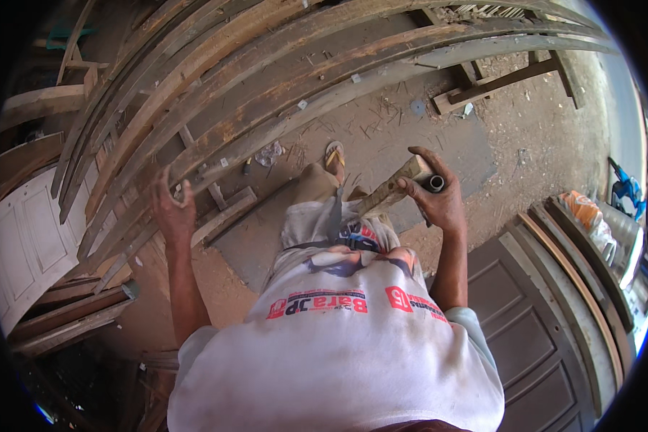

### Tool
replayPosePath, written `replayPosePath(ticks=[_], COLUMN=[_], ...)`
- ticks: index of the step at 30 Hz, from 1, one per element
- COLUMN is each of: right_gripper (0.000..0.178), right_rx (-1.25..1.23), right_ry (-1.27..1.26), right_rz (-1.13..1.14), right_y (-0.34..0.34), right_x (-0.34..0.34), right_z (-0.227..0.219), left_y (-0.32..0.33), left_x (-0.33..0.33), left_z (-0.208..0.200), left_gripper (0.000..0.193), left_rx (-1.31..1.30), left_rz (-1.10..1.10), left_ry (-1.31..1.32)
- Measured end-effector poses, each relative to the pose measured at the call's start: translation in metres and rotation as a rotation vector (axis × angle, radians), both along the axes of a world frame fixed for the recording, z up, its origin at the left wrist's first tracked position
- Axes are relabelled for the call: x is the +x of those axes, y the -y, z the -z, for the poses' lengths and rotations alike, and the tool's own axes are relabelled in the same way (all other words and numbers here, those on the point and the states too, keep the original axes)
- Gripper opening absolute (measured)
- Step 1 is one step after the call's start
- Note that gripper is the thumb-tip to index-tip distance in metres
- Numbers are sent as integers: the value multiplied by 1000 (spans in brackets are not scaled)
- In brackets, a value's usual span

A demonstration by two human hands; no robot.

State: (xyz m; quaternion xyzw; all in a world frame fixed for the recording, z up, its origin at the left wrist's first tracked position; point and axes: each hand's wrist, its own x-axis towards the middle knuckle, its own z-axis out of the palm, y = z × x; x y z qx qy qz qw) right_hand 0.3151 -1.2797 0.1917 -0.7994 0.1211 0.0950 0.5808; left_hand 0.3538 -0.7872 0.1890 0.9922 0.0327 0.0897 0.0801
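Observation:
My right hand [443, 204] is raised in front of my right side, its fingers and thumb curled round a short, rough piece of pale wood [390, 193]. A dark, round-ended piece like a tube [433, 183] shows between the fingers of that hand. I cannot tell if it is joined to the wood. On the left, my left hand [173, 209] is lifted with curved fingers and the thumb apart from them; nothing shows between them. It is beside the near ends of long wooden beams [245, 122]; whether it touches one is unclear.
Several long beams sweep across the front, some on low wooden supports [475, 90]. A white panelled door [32, 245] leans at left; a brown panelled door [525, 324] and stacked boards [572, 281] stand at right. Wood scraps litter the floor [389, 137].

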Motion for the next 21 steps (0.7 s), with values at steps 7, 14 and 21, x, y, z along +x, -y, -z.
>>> replayPosePath(ticks=[7,14,21], right_gripper=[60,61,63], right_rx=[-178,-243,-117], right_ry=[112,-20,-112], right_rz=[-63,-98,-88], right_y=[-12,-34,-39], right_x=[31,23,24], right_z=[-41,-45,-31], left_y=[175,207,185], left_x=[71,94,101], left_z=[61,89,96], left_gripper=[69,74,58], left_rx=[-404,-198,-348], left_rz=[474,416,548], left_ry=[22,-212,-162])
